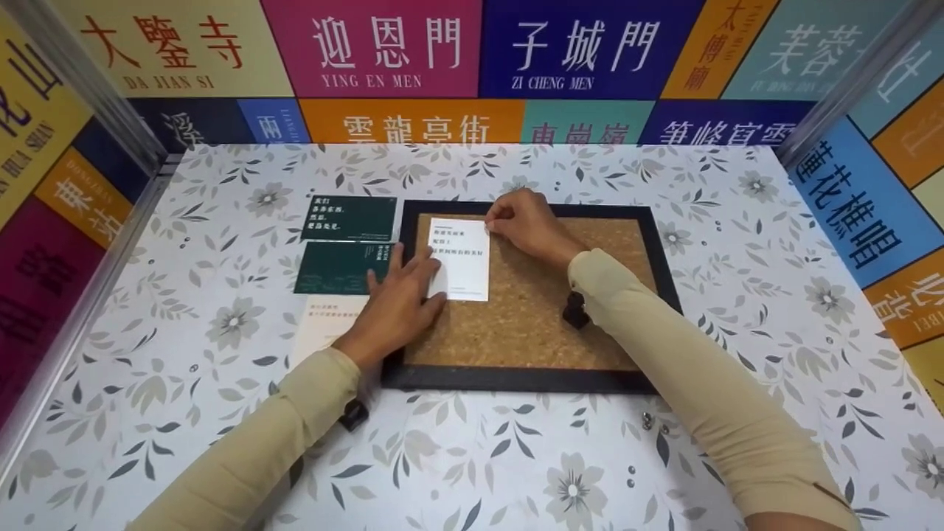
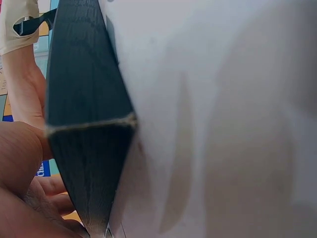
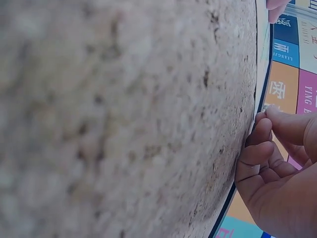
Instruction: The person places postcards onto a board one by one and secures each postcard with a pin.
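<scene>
Nearest to me two beige sleeves, the left one (image 1: 243,442) and the right one (image 1: 708,398), reach in over a white tabletop (image 1: 457,464) printed with grey flowers and dark leaves. A couple of small metal pieces (image 1: 648,421) lie on it, just off the near edge of a corkboard (image 1: 546,332), which sits flat in a black frame (image 1: 516,378). The left hand (image 1: 398,306) is spread out, some fingertips on the left edge of a white card (image 1: 466,273), the others reaching over the frame toward the cards beside it. That white card lies on the cork, in the upper left part of the board, its printed lines facing up. At its top right corner the right hand (image 1: 527,225) brings thumb and forefinger together, pinching a tiny pale piece (image 3: 268,107) too small for me to name. Left of the board, a cream card (image 1: 316,332) lies nearest, then a dark green card (image 1: 328,269), then another dark green one (image 1: 354,214) farthest up. Past the table's far edge stands a wall of bright panels with big characters: pale yellow "DA JIAN SI" (image 1: 169,51), magenta "YING EN MEN" (image 1: 376,44), deep blue "ZI CHENG MEN" (image 1: 582,44). Similar panels line both sides, with metal posts (image 1: 103,88) at the corners.
</scene>
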`<state>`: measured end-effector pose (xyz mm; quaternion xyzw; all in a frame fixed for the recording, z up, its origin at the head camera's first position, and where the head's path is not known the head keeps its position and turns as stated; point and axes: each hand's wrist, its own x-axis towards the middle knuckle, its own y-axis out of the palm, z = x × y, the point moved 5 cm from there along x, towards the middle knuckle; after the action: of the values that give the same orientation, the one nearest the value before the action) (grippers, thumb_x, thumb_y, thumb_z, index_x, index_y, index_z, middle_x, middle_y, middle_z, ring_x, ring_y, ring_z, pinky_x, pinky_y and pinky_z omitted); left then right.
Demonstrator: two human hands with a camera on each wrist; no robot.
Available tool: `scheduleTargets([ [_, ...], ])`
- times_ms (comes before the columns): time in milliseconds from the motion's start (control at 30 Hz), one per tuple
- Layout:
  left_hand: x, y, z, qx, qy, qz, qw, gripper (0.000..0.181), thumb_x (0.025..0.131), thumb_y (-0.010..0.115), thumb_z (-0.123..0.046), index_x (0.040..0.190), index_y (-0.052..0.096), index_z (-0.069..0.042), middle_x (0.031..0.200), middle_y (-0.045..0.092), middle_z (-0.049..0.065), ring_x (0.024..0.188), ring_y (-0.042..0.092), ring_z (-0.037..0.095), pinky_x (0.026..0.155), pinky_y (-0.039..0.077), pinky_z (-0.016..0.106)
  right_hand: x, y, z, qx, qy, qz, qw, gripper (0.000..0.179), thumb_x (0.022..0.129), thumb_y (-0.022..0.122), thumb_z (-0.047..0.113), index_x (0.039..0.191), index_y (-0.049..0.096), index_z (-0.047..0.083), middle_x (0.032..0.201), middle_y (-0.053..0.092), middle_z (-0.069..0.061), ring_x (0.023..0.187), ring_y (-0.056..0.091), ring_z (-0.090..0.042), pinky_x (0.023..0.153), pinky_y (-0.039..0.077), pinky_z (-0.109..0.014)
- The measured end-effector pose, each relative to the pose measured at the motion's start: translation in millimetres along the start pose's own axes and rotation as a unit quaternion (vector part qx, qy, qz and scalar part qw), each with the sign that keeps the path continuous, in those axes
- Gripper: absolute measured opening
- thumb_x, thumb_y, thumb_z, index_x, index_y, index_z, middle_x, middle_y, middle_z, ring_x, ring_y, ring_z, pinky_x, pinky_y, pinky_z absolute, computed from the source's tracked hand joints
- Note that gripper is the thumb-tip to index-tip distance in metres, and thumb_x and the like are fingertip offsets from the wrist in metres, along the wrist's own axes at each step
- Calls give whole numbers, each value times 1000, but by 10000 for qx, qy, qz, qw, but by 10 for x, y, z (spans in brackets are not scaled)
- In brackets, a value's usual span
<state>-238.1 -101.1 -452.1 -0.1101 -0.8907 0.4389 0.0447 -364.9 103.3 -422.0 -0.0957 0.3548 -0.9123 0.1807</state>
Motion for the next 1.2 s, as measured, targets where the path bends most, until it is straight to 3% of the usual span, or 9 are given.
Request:
scheduleTargets([
  [133, 35, 51, 81, -38, 37, -76, 10000, 51, 109, 69, -25, 156, 58, -10, 177, 36, 14, 169, 4, 45, 120, 0, 88, 22, 24, 1, 2, 24, 16, 10000, 9, 103, 73, -1, 100, 82, -3, 98, 79, -14, 89, 63, -17, 82, 50, -28],
  [367, -34, -49, -47, 72, -33, 66, 9999, 52, 110, 68, -23, 157, 56, -6, 178, 34, 17, 169, 4, 47, 121, 4, 87, 62, 50, 16, 15, -7, 6, 10000, 10, 103, 73, 0, 100, 82, -3, 99, 79, -14, 87, 62, -16, 79, 50, -27],
  [567, -1, 0, 26, 101, 76, -41, 9999, 52, 109, 69, -25, 156, 58, -7, 177, 36, 16, 168, 6, 48, 118, 5, 90, 77, 34, 23, 106, -35, 129, 9999, 11, 103, 73, 0, 100, 83, -4, 101, 80, -16, 84, 61, -18, 75, 47, -27],
  [800, 60, 76, 128, 32, 123, -99, 9999, 52, 108, 70, -28, 156, 59, -10, 177, 37, 13, 169, 5, 47, 117, 2, 91, 94, 28, 6, 400, 226, 218, 9987, 12, 103, 72, -1, 100, 84, -5, 104, 80, -17, 87, 62, -19, 78, 48, -29],
  [1200, 43, 64, 96, 42, 108, -84, 9999, 53, 108, 70, -27, 156, 58, -9, 177, 37, 13, 169, 5, 47, 117, 2, 91, 109, 27, -21, 324, 506, -11, 9982, 13, 102, 73, 1, 98, 85, -1, 100, 80, -13, 80, 58, -17, 72, 47, -29],
])
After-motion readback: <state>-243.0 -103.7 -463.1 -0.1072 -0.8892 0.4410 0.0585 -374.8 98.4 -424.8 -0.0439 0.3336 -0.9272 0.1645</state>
